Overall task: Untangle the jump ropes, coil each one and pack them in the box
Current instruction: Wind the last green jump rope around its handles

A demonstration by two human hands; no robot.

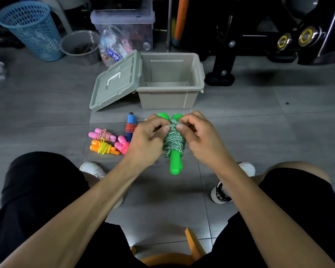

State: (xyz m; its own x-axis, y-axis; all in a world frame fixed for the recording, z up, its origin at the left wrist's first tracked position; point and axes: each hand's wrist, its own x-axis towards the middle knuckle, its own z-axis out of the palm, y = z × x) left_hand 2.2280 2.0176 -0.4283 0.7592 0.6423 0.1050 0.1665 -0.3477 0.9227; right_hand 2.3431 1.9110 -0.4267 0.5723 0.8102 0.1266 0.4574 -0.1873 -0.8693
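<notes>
A green jump rope (pixel 174 144) is held above the floor between both hands: the left hand (pixel 146 141) is closed on the left side of its bundled cord, and the right hand (pixel 198 135) is pinched on the upper right side, thumb and fingers pressed into the wrap. The upper ends of the two green handles are partly covered by the fingers, and only the lower ends are seen clearly. Whether a loose end of cord is gripped cannot be told. On the grey floor tiles (pixel 46 113) to the left, four coiled ropes are laid close together: a blue one (pixel 131 128), partly hidden by the left hand, two pink ones (pixel 103 134) (pixel 122 145) and an orange one (pixel 103 147). Beyond them an open box (pixel 170 93) is seen, with its lid (pixel 116 82) leaned against its left side. One blue basket (pixel 30 29) stands far left.
</notes>
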